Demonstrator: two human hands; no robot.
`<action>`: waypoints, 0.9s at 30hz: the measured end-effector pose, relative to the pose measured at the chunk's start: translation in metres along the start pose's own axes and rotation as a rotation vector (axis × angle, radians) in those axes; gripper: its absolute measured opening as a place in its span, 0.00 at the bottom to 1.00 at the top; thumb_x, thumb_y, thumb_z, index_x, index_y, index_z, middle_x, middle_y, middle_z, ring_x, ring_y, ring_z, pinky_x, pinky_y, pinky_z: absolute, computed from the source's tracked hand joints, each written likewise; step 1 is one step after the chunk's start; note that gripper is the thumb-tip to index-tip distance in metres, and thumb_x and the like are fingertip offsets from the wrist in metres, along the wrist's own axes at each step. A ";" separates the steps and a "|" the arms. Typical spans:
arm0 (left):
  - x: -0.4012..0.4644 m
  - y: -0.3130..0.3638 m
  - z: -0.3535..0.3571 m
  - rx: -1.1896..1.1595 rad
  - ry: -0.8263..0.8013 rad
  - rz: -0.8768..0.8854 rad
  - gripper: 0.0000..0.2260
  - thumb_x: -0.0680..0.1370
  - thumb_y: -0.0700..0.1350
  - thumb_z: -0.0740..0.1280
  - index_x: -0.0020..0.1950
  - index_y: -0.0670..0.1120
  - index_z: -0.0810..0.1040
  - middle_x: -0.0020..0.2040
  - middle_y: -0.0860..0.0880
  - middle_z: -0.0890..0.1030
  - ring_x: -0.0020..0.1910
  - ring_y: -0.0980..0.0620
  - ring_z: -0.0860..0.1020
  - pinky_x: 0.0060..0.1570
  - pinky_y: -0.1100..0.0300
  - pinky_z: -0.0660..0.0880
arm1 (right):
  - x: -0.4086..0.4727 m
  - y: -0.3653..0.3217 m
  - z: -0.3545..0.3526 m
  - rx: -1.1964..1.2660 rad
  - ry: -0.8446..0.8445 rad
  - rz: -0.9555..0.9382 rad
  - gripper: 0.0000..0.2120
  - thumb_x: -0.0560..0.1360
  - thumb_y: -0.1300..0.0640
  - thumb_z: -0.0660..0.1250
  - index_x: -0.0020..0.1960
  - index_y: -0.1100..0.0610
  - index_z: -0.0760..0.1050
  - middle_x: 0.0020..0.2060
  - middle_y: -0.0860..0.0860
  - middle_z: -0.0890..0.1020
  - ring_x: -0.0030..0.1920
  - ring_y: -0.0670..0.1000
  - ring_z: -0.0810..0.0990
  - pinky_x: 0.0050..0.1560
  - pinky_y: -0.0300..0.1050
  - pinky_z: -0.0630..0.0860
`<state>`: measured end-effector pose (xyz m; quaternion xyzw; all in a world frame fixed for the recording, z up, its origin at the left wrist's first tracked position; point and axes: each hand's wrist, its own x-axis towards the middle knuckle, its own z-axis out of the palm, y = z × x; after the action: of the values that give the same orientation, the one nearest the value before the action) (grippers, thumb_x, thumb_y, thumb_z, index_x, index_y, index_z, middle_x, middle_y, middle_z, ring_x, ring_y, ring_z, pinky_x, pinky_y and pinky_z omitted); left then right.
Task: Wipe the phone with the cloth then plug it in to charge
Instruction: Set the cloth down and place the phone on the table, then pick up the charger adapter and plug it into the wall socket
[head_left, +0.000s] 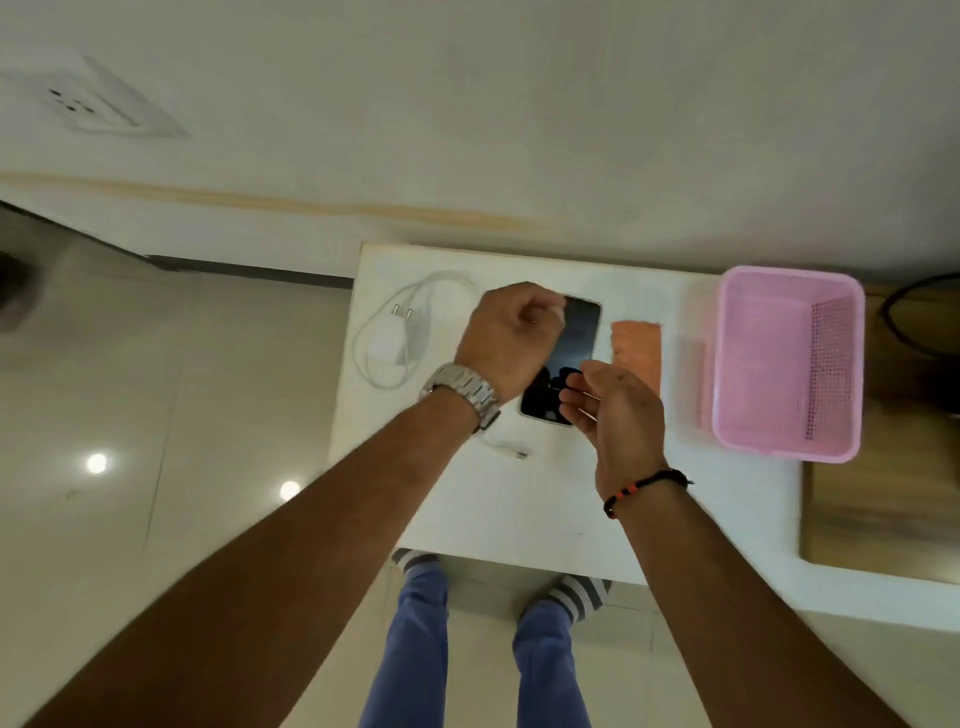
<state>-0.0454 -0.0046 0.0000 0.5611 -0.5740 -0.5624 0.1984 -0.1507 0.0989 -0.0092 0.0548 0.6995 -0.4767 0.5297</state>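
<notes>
Head view: phone (574, 338) lying flat, screen up, on white table (519, 509), taken as landmark. Left hand (511, 332) over phone's left edge, curled in a loose fist; whether gripping the edge or only hovering, cannot tell. Right hand (610, 410) at phone's near right corner, fingers (576, 395) slightly apart and empty, seemingly placed to steady or lift the phone from both sides. Orange cloth (636, 353) just right of phone, flat and untouched, close for easy reach. Pink basket (789, 364) further right of phone, beyond cloth. White charger (387, 340) left of phone, prongs up, cable looped around it; cable plug end (519, 454) just near side of phone, handy for later. Wall socket (78, 104) far beyond and left of phone. Judged: wiping not yet begun.
</notes>
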 end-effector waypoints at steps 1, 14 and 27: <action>-0.001 -0.007 -0.020 -0.030 0.073 -0.018 0.07 0.79 0.40 0.67 0.51 0.45 0.85 0.46 0.47 0.87 0.45 0.47 0.85 0.48 0.51 0.83 | -0.003 0.002 0.012 -0.027 -0.037 -0.010 0.03 0.79 0.59 0.69 0.49 0.58 0.81 0.44 0.56 0.86 0.43 0.53 0.84 0.47 0.47 0.85; 0.015 -0.107 -0.181 0.115 0.147 -0.510 0.15 0.80 0.40 0.58 0.54 0.43 0.84 0.52 0.43 0.86 0.54 0.41 0.84 0.55 0.44 0.83 | -0.016 0.052 0.150 -0.307 -0.274 0.025 0.10 0.79 0.64 0.65 0.56 0.61 0.83 0.51 0.59 0.87 0.49 0.55 0.86 0.54 0.49 0.85; 0.026 -0.105 -0.147 0.463 0.094 -0.226 0.19 0.69 0.51 0.80 0.53 0.46 0.76 0.49 0.50 0.79 0.48 0.48 0.79 0.46 0.56 0.77 | -0.011 0.064 0.176 -0.489 -0.104 -0.074 0.11 0.80 0.60 0.64 0.60 0.57 0.80 0.56 0.55 0.84 0.47 0.54 0.85 0.54 0.53 0.85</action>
<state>0.1179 -0.0616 -0.0590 0.6776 -0.6112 -0.4081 0.0273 0.0126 0.0112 -0.0366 -0.1252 0.7673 -0.3145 0.5447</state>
